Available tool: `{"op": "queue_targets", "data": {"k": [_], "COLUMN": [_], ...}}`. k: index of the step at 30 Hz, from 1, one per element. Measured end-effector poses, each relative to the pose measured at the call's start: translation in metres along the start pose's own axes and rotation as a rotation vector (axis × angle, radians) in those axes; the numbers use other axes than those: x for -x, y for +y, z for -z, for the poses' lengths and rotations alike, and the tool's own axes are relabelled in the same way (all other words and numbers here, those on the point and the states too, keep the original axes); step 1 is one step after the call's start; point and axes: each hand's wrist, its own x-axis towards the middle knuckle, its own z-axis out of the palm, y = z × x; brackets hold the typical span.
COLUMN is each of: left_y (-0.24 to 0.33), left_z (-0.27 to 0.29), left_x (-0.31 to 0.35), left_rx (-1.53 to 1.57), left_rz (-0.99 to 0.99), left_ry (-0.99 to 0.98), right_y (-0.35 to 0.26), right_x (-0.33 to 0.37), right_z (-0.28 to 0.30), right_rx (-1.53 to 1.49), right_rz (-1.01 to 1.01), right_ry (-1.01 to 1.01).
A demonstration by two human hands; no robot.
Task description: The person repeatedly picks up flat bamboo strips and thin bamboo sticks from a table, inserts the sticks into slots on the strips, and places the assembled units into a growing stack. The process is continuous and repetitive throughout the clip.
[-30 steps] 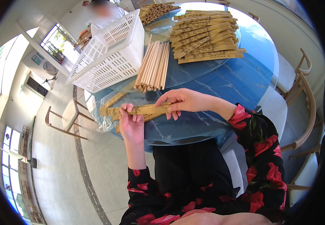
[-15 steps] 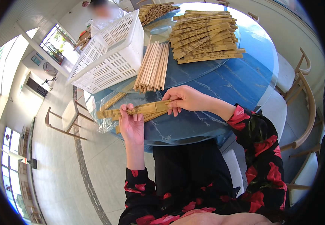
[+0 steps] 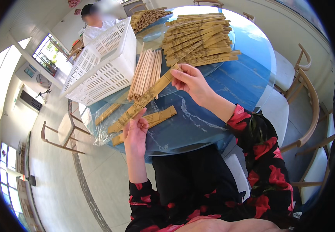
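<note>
Stretched slantwise between my hands is a long brown paper chopstick sleeve (image 3: 150,94) with dark print. My right hand (image 3: 190,82) pinches its upper end, close to the sleeve pile. Fingers of my left hand (image 3: 135,133) are closed at its lower part, near the table's front edge. Two or so more brown sleeves (image 3: 160,117) lie flat beside my left hand. Just beyond the held sleeve lies a bundle of pale wooden chopsticks (image 3: 148,71). A large stack of brown sleeves (image 3: 200,38) lies behind my right hand.
A white slotted plastic basket (image 3: 101,67) stands at the left of the blue marbled round table (image 3: 248,73). Clear plastic film (image 3: 101,123) lies at the left edge. Farther back is another pile of brown sticks (image 3: 148,20). A person (image 3: 92,25) sits beyond; chairs (image 3: 304,104) stand right.
My right hand has moved up and away, raising the sleeve's right end to a slant. The sleeves below are now more exposed. My left hand stays near the table edge.
</note>
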Motion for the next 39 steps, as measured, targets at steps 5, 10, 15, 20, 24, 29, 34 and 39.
{"op": "queue_targets", "data": {"k": [5,10,15,20,24,29,34,39], "left_y": [0.002,0.000,0.002,0.005,0.001,0.000,-0.003,-0.002], "left_z": [-0.005,-0.001,0.000,0.002,0.001,0.002,0.001,-0.006], "left_x": [-0.003,-0.003,-0.002,0.003,0.001,0.002,0.001,0.003], "left_rx": [0.018,0.003,-0.013,-0.010,0.019,0.043,0.044,-0.171], "left_rz": [-0.014,-0.024,-0.027,-0.037,-0.023,-0.023,-0.023,-0.084], "left_ry": [-0.081,-0.068,-0.071,-0.066,-0.093,-0.078,-0.062,-0.010], "right_y": [-0.041,-0.063,-0.064,-0.042,-0.018,0.007,0.020,0.024], "right_x": [-0.036,-0.076,-0.093,-0.081,-0.062,-0.033,-0.023,-0.020], "right_z": [0.061,0.113,0.126,0.112,0.074,0.025,0.006,-0.002], "right_rx": [-0.099,0.025,-0.023,0.421,0.826,1.161,1.450,1.649], "right_rz": [0.411,0.543,0.560,0.557,0.574,0.570,0.766,0.784], "right_ry": [0.551,0.802,0.729,0.593,0.357,-0.092,-0.431,-0.523]}}
